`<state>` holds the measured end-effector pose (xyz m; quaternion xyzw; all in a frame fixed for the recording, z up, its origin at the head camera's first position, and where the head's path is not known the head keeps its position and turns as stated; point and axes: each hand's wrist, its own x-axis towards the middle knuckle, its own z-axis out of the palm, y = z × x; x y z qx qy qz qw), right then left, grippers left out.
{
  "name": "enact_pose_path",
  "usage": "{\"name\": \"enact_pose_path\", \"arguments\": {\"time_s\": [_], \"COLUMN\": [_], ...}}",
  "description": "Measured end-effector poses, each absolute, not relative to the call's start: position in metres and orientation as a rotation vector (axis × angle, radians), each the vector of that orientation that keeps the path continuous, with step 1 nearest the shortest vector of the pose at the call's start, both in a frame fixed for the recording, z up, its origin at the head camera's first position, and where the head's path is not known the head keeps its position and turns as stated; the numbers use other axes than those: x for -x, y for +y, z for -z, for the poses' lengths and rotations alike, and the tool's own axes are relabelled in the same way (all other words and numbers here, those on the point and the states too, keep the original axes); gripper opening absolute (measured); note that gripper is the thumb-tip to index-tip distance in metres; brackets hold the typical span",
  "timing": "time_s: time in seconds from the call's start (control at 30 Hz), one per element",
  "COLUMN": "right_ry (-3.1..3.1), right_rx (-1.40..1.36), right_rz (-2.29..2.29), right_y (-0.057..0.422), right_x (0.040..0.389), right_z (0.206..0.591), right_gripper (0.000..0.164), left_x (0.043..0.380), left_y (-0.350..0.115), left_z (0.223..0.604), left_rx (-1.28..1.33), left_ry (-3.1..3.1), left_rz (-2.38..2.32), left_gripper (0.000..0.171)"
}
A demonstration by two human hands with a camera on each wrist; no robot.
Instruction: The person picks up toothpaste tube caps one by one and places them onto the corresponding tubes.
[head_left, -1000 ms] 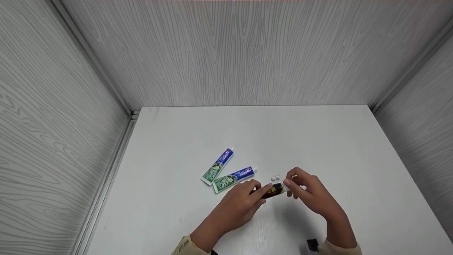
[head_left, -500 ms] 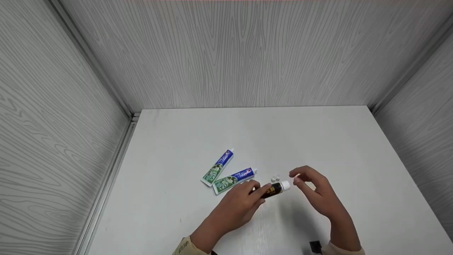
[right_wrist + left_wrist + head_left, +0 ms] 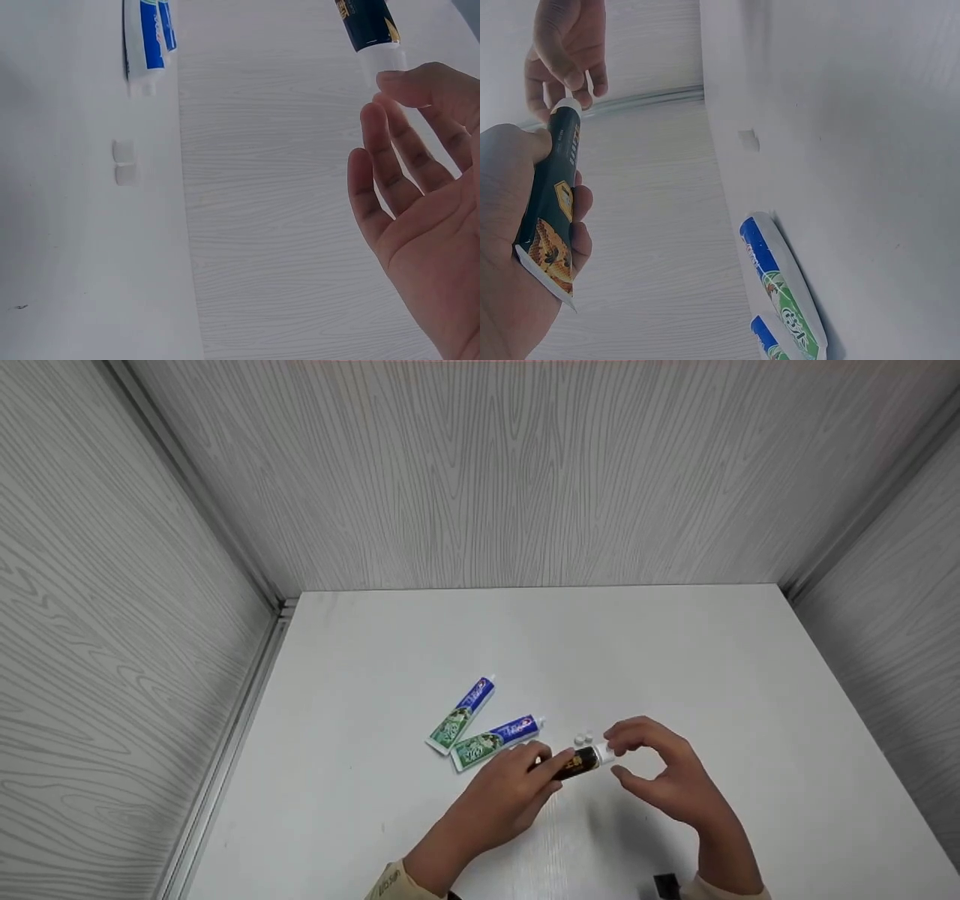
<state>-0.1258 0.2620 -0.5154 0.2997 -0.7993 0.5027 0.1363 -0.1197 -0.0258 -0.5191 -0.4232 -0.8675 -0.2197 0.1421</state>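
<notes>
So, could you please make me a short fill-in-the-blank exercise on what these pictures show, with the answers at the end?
1. The dark tube is gripped by the person's ____ hand.
2. The dark tube's end nearest the right hand is coloured ____.
3. Two small white pieces and ____ blue-and-green tubes lie on the table.

Missing words: left; white; two.

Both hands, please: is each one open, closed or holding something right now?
Left hand: holding the dark tube.
Right hand: open, loosely curved at the tube's white cap; firm contact cannot be told.
</notes>
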Motion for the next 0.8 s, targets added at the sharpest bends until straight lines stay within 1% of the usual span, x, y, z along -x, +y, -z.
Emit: {"name": "enact_pose_path", "arguments": {"time_s": [0.2,0.37,0.43,0.63,0.8], "right_ry": [-2.299,-2.37,-2.415,-2.551,-2.665], "right_rx": [-0.925,-0.912,-0.885,-0.769,-0.664], "right_rz": [-1.492,-1.47,-1.474,-1.466,-1.487], "right_y": [0.2612,0.2576,0.2571,0.2579,0.258], "right_x": [0.1281,0.1287,0.1282,0.1264,0.1263], "right_z": [0.5168,0.514,0.513,0.5122,0.512], "right_gripper": [0.045,0.046,0.043,0.025,0.017], "left_x": [0.119,0.1186,0.1183,0.1166,0.116], "left_y": [-0.0257,-0.0267,-0.0269,-0.0268,-0.0257], "left_z": [0.5203,0.5207,0.5204,0.5187,0.5183], "left_rx": [1.222,1.207,1.206,1.208,1.209], "left_ry": [-2.499,-2.527,-2.536,-2.55,-2.537], "left_rz": [0.648,0.655,0.656,0.675,0.673], "left_gripper": [0.044,0.045,0.045,0.045,0.045]}}
